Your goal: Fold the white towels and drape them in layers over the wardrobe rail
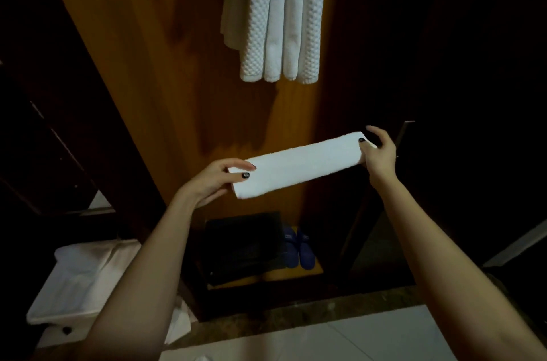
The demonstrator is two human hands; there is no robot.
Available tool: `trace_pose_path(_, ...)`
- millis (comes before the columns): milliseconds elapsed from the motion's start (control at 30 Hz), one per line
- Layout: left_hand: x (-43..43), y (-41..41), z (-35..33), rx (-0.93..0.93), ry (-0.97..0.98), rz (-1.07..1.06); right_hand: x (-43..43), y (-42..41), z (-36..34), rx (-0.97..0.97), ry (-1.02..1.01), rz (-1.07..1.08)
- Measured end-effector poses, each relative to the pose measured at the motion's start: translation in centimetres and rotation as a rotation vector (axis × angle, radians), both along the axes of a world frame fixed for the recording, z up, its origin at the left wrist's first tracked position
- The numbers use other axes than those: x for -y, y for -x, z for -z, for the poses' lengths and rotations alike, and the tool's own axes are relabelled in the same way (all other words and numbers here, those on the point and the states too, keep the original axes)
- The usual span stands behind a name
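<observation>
Narrow folded white terry towel (299, 163) held taut, level | ends pinched by left hand (216, 180), right hand (379, 150) | likely readied for draping beside hung white towels (275, 14)

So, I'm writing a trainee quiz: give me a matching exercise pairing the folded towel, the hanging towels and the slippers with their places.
1 folded towel
2 hanging towels
3 slippers

a on the wardrobe floor
b high in the wardrobe
c held at its ends between left hand and right hand

Pairs: 1-c, 2-b, 3-a
</observation>
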State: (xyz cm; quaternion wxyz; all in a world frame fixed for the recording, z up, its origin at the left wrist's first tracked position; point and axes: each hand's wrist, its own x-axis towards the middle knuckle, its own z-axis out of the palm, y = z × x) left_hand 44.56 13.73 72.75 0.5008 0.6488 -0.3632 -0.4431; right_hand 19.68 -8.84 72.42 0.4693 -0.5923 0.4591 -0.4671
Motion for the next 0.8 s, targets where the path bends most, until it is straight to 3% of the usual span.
trace_pose_path(167, 1.7, -3.9, -5.4, 0.107, 0.136, -0.042, -0.3, -0.3, -4.8, 0.026, 0.071, -0.204)
trace_pose_path(400, 3.6, -7.4, -19.6, 0.466, 0.302, 0.051, 1.6, -2.2, -16.7, 0.179, 0.169, -0.285)
trace_pose_path(500, 4.4, -8.8, -25.1, 0.522, 0.409, 0.026, 2.8, -3.7, -22.0, 0.246, 0.215, -0.3)
trace_pose_path(633, 5.3, -10.5, -31.3, 0.779, 0.444, 0.0, 4.6, -5.7, -28.4, 0.273, 0.326, -0.318)
trace_pose_path(800, 6.2, -12.1, -38.4, 0.924, 0.525, -0.089, 6.8, -8.2, -35.7, 0.394, 0.408, -0.366)
